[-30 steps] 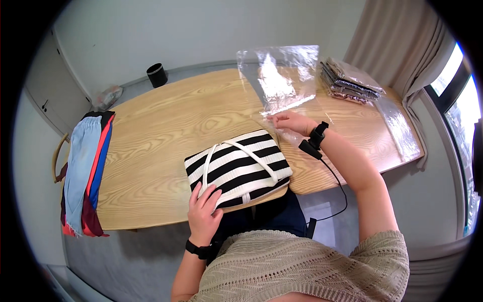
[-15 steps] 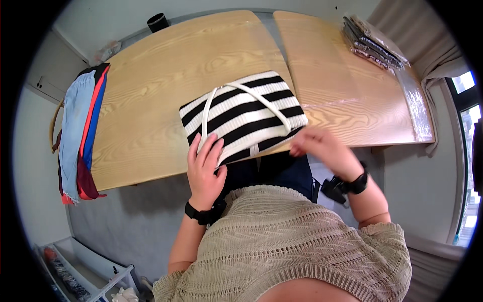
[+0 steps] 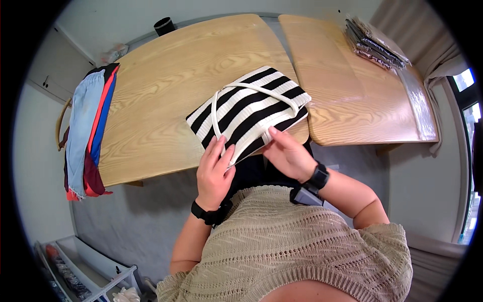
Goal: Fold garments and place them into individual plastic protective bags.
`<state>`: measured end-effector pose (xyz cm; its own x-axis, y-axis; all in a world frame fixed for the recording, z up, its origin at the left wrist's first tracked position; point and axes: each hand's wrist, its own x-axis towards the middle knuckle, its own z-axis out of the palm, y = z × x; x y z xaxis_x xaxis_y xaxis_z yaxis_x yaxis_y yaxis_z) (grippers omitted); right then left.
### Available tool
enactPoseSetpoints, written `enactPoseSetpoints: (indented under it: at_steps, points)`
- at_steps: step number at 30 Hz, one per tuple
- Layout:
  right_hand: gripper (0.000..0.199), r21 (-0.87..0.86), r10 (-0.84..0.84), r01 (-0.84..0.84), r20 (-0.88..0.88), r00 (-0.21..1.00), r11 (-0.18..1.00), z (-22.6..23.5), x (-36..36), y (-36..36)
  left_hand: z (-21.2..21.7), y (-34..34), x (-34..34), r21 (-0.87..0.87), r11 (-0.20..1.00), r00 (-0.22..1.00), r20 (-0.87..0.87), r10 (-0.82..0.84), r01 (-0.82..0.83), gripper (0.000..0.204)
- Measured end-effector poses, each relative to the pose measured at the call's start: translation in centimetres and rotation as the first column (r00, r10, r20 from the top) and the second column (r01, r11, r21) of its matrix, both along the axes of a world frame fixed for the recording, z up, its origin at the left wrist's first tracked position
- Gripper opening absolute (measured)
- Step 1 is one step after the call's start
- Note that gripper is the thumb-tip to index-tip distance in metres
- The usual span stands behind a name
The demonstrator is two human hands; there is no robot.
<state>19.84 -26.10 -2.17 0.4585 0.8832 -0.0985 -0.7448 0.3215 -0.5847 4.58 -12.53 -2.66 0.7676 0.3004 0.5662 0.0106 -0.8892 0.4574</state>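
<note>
A black-and-white striped ribbed knit piece lies folded flat at the table's near edge, turned at a slant. White straps loop over its top, and a small pale tag shows on its near side. I cannot tell whether it is a garment or a bag. My left hand rests with spread fingers on its near left corner, beside one strap. At the near edge, my right hand pinches the knit by the tag, thumb on top and the other fingers partly hidden underneath.
Pale blue, red, blue and maroon clothes hang over the left end of the wooden table. Plastic-wrapped folded garments are stacked at the far right, near a clear plastic sheet. A black cylinder stands beyond the far edge.
My right hand has moved left from the knit's right corner to the tag and closed on the edge there. The knit has turned slightly, its right side swinging away from me.
</note>
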Motion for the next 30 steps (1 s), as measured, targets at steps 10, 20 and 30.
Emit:
enactPoseSetpoints:
  at_steps: [10, 20, 30]
  points:
    - [0.042, -0.125, -0.142, 0.119, -0.193, 0.971, 0.985, -0.6, -0.1, 3.6, 0.8, -0.4, -0.2, 0.090, 0.996, 0.998, -0.056, -0.008, 0.013, 0.042]
    - [0.040, 0.025, -0.407, 0.408, -0.048, 0.912, 0.913, 6.1, 4.9, -6.6, 4.1, 0.4, 3.9, 0.094, 0.947, 0.850, 0.422, -0.317, 0.307, 0.046]
    - [0.053, 0.240, -0.852, 0.818, 0.103, 0.514, 0.522, 4.3, 10.3, -25.6, 5.6, -3.0, 19.9, 0.020, 0.894, 0.838, -0.359, -0.411, 0.447, 0.058]
